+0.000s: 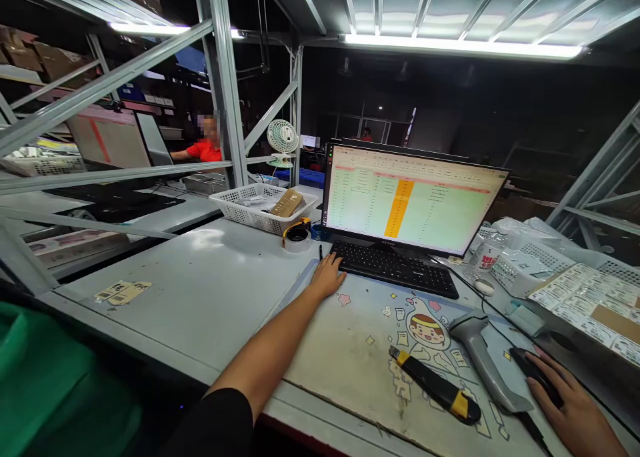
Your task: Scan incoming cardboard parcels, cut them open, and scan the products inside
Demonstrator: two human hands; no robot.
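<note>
My left hand (pixel 327 275) lies at the left end of the black keyboard (pixel 395 268), fingers stretched onto the keys and gripping nothing. At the lower right, my right hand (pixel 570 397) rests over a black computer mouse (pixel 539 375), its fingers along the top and side. Between the hands, a grey barcode scanner (pixel 487 363) lies on the cartoon-printed desk mat (pixel 345 357). To its left is a black and yellow utility knife (pixel 437 387). Behind the keyboard a monitor (pixel 413 200) shows a spreadsheet with an orange column.
A white basket (pixel 250 210) holds a brown package; tape rolls (pixel 297 237) sit beside it. Label sheets (pixel 590 303) and another white basket (pixel 530 267) stand at right. Metal shelf posts (pixel 225 77) rise at left. A person in a red shirt (pixel 205 150) sits beyond.
</note>
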